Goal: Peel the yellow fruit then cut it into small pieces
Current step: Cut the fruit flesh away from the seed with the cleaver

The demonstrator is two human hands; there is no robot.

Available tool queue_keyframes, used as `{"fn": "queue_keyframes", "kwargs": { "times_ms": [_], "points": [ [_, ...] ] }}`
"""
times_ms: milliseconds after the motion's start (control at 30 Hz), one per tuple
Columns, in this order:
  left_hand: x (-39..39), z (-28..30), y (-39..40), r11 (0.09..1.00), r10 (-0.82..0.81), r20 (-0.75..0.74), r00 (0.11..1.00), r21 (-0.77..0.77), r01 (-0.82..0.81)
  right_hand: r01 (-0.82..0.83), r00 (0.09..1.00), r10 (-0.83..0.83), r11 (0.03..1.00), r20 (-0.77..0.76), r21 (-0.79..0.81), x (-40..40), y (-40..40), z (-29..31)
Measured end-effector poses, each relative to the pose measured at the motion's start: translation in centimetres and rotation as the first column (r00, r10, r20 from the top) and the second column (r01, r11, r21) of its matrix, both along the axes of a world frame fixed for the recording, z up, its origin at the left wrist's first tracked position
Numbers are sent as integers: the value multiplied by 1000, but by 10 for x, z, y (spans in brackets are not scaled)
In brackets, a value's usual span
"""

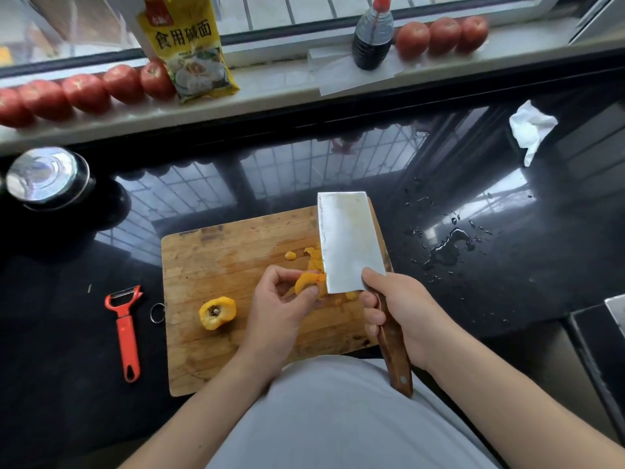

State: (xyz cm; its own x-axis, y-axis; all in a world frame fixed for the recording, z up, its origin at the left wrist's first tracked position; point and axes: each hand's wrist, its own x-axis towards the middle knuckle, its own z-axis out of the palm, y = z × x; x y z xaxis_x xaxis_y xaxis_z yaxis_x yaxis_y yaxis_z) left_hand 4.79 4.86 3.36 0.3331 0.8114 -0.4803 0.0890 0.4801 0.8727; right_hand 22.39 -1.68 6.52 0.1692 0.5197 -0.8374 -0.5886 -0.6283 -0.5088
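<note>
Yellow fruit slice (306,282) sits pinched in the left hand (280,299) over the cutting board (216,252), the right hand (400,309) gripping the cleaver (348,242), so curled fingertips and short, straight chops would probably serve best.

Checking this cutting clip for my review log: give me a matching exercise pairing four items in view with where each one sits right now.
Things:
1. cleaver
2. peeler
3. fruit half with the pit
4. crumpled tissue

Places:
A. on the black counter, left of the cutting board
B. on the counter at the far right
C. gripped by the right hand, blade over the board
D. lying on the board, left of the left hand

Pairs: 1-C, 2-A, 3-D, 4-B
</note>
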Motion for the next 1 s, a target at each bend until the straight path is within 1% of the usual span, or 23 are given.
{"fn": "queue_keyframes", "kwargs": {
  "times_ms": [100,267,400,533,733,900,1000],
  "points": [
    [0,0,-1,1000,-4,1,1000,23,4,5,1000,-5,1000,-5,13,-3,1,2],
    [0,-1,-3,996,0,-39,999,84,3,3,1000,-3,1000,3,24,-7,4,5],
    [0,-2,-3,992,-17,-97,995,120,29,-22,998,21,1000,51,23,-10,5,6],
    [2,-1,-2,986,-30,-143,989,158,53,-10,999,10,1000,41,11,-11,5,6],
    [6,-1,-2,972,-42,-196,980,219,85,77,997,-77,997,-20,-15,-14,9,1],
    [8,-2,-2,969,-71,-230,971,216,122,145,979,-153,987,-135,-68,-13,8,-5],
    [8,-3,-1,962,-87,-245,966,229,145,189,951,-211,976,-228,-111,-12,9,-8]
  ]
}}
